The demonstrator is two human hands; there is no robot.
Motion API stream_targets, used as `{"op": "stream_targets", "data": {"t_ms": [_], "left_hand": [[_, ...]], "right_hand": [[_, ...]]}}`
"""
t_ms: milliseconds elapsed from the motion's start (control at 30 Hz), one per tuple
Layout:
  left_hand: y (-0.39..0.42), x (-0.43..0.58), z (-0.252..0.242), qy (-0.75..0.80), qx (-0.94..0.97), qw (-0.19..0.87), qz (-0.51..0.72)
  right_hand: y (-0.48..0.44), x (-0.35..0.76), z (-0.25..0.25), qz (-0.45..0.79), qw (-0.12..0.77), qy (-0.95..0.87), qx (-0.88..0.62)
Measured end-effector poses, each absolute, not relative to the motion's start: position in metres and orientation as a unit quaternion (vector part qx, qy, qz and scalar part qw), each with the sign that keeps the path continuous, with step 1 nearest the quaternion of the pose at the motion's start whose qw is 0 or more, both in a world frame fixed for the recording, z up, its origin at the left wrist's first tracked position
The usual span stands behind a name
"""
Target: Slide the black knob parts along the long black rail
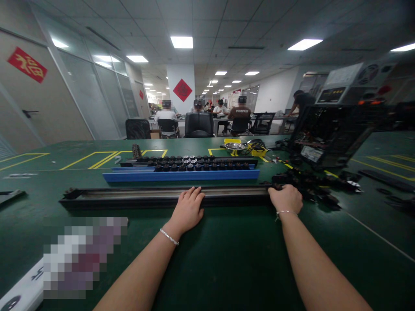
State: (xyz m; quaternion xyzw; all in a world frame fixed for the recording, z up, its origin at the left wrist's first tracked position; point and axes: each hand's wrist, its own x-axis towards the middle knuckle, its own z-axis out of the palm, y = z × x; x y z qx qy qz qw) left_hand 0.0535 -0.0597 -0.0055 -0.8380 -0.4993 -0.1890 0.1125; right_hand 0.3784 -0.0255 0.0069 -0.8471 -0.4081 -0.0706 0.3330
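Note:
A long black rail [129, 198] with a pale inner channel lies across the green table. My left hand [189, 209] rests over its middle, fingers bent over the near wall into the channel and slightly apart. At the rail's right end, my right hand [286, 199] is closed round the end, its fingers curled and partly hidden. Small dark parts [71, 193] sit at the rail's left end. Behind it lies a blue rail [181, 175] with rows of black pieces [201, 165] along it.
An open computer case [330, 134] stands at the right behind a pile of black parts [311, 183]. A metal bowl [234, 147] and yellow containers are at the back. A white object [24, 283], partly pixelated, lies front left. People sit beyond the table.

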Motion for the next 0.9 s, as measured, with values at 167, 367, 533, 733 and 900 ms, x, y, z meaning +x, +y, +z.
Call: {"op": "stream_targets", "data": {"t_ms": [167, 367, 533, 733, 900], "left_hand": [[-0.060, 0.053, -0.005, -0.502, -0.837, 0.107, -0.188], [-0.060, 0.053, -0.005, -0.498, -0.839, 0.109, -0.191], [-0.060, 0.053, -0.006, -0.499, -0.838, 0.114, -0.189], [-0.060, 0.053, -0.005, -0.500, -0.839, 0.114, -0.182], [-0.060, 0.053, -0.006, -0.498, -0.839, 0.114, -0.185]], "right_hand": [[-0.024, 0.383, 0.003, -0.081, 0.351, -0.395, -0.845], [-0.025, 0.386, 0.005, -0.044, 0.358, -0.369, -0.857], [-0.025, 0.388, 0.006, -0.030, 0.376, -0.359, -0.854], [-0.021, 0.396, -0.001, -0.026, 0.399, -0.339, -0.851], [-0.022, 0.400, 0.000, -0.002, 0.405, -0.318, -0.857]]}}
